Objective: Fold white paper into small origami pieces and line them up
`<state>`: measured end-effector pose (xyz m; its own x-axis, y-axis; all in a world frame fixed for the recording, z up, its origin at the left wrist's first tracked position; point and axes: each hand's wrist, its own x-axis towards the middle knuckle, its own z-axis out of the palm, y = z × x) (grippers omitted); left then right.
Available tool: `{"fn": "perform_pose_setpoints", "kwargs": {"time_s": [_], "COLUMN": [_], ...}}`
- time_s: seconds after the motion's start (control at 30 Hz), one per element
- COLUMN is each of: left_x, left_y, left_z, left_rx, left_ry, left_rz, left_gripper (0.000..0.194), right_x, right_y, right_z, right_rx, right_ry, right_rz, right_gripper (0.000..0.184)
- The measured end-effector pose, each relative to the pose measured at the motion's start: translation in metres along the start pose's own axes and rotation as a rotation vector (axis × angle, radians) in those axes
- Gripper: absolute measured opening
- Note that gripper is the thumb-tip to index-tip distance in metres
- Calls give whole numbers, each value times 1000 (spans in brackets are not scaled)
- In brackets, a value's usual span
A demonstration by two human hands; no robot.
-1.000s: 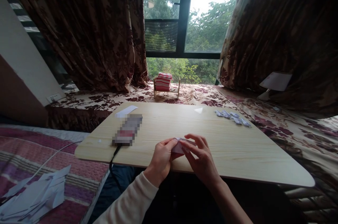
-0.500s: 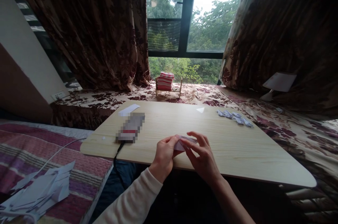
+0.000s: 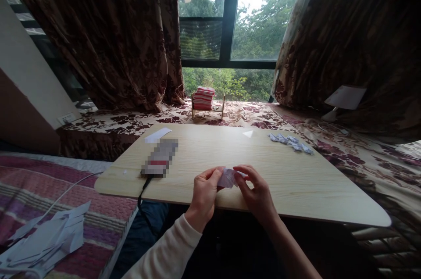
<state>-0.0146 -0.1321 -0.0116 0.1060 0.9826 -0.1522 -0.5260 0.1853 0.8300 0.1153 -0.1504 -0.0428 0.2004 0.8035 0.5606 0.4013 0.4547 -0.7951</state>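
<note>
Bright window, dark curtains (backlit)

Bare wood on the counter gives a hand a wide way from the right hand to the right edge, until the folded paper pieces near the far right corner. A white triangle lies by the far edge. Left of the left hand a lane runs far to near, bounded by the pixelated device, whose black cable crosses the near edge; a paper strip occupies the far left corner.
</note>
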Motion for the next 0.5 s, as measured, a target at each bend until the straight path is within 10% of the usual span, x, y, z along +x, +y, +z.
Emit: {"fn": "perform_pose_setpoints", "kwargs": {"time_s": [0.5], "left_x": [5], "left_y": [-9], "left_z": [5], "left_rx": [-149], "left_ry": [-6], "left_rz": [15], "left_gripper": [27], "right_x": [10], "right_y": [4], "right_z": [-4], "right_rx": [280], "right_ry": [46], "right_rz": [308], "right_gripper": [47]}}
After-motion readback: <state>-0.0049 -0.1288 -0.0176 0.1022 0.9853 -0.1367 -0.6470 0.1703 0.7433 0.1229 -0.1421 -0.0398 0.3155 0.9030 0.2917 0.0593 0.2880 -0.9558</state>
